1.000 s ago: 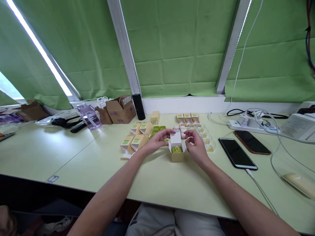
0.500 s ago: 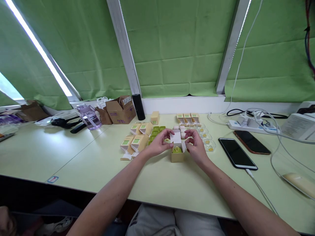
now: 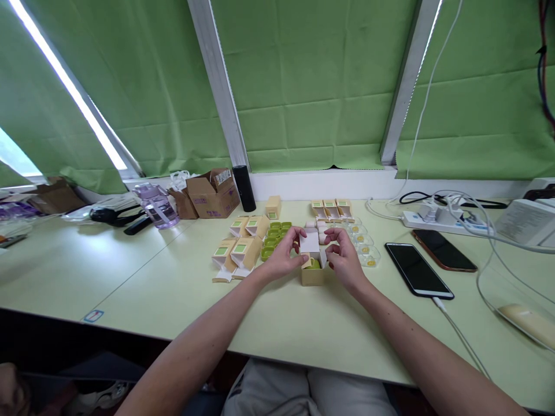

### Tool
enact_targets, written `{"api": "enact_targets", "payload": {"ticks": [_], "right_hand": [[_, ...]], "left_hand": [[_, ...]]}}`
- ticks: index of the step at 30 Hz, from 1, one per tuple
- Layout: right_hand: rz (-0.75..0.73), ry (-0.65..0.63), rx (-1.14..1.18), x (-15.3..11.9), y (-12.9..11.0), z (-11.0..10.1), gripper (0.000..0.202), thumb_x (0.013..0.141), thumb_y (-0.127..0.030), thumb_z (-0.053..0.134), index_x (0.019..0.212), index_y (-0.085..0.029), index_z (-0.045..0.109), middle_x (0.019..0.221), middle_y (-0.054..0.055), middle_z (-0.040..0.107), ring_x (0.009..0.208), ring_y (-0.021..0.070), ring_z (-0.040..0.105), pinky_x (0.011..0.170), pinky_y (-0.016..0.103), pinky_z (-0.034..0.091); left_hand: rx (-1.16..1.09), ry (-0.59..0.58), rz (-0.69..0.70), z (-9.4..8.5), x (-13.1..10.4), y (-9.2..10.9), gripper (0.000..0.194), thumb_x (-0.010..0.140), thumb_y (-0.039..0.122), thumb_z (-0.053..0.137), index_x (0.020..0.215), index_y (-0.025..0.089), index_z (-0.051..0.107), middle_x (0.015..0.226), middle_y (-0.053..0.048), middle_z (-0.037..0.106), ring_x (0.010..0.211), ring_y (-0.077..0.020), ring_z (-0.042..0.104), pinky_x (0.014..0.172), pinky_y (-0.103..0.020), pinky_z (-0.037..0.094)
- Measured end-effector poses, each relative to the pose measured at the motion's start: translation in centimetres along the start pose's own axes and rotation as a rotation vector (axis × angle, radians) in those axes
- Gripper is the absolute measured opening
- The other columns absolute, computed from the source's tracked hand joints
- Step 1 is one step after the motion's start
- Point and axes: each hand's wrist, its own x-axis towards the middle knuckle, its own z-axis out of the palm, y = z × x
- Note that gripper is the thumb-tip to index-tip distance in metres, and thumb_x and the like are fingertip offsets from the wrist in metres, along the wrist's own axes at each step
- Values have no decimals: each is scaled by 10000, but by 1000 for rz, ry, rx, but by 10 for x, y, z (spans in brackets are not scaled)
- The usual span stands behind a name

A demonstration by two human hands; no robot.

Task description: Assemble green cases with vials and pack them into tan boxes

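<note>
A small kraft box (image 3: 312,278) stands upright with its lid and side flaps raised. Inside it sits a green item (image 3: 314,264). My left hand (image 3: 284,255) pinches at the left side, its thumb on the left flap, which leans inward over the item. On the other side, my right hand (image 3: 344,257) has curled fingers at the right flap (image 3: 323,257). Left of my hands are open kraft boxes (image 3: 245,252) and a group of green cups (image 3: 269,242). Behind my hands, pale pink pieces (image 3: 321,237) are partly hidden. Clear cups with yellow centres (image 3: 365,251) lie to the right.
Two phones (image 3: 418,270) (image 3: 444,250) lie at the right, near a power strip (image 3: 446,224), cables and a mouse (image 3: 529,325). At the back left are a cardboard box (image 3: 212,195), a black cylinder (image 3: 244,188) and a purple bottle (image 3: 156,205).
My left thumb has moved slightly right, and the left flap of the small box has folded inward, covering part of the green item. My right hand has barely moved.
</note>
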Motion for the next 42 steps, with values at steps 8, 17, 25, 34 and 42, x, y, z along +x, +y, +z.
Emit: {"api": "enact_targets", "payload": {"ticks": [8, 17, 25, 34, 42], "right_hand": [[48, -28, 18, -1, -1, 2, 487, 702, -223, 538, 1185, -250, 489, 1047, 8, 499, 646, 106, 494, 530, 249, 372], [97, -65, -53, -5, -11, 5, 484, 736, -300, 594, 1200, -259, 462, 1071, 1, 489, 682, 125, 542, 693, 338, 481], [120, -88, -87, -7, -12, 6, 501, 742, -328, 605, 1207, -269, 429, 1094, 10, 476, 663, 134, 555, 693, 364, 496], [116, -112, -138, -7, -12, 6, 522, 744, -340, 612, 1223, -261, 419, 1094, 12, 471, 641, 129, 552, 667, 355, 482], [118, -109, -150, -6, -12, 6, 516, 749, -340, 617, 1221, -263, 426, 1081, 8, 473, 631, 127, 540, 658, 352, 479]], "left_hand": [[0, -8, 10, 1, -1, 3, 459, 805, 254, 734, 1150, 235, 433, 1066, -27, 467, 935, -178, 469, 848, -297, 423], [-1, -5, 22, 2, -1, 3, 453, 815, 245, 720, 1159, 237, 427, 1057, -28, 461, 940, -185, 456, 853, -309, 415], [6, 11, 28, 2, -2, 2, 454, 805, 228, 724, 1152, 242, 432, 1058, -33, 476, 950, -195, 467, 853, -316, 423], [87, 45, 90, 3, -3, -3, 531, 814, 154, 668, 1232, 267, 361, 1136, -41, 471, 994, -193, 475, 903, -343, 414], [101, 68, 134, 3, -3, -1, 537, 801, 162, 694, 1222, 257, 375, 1154, -58, 513, 1010, -201, 528, 910, -354, 445]]}}
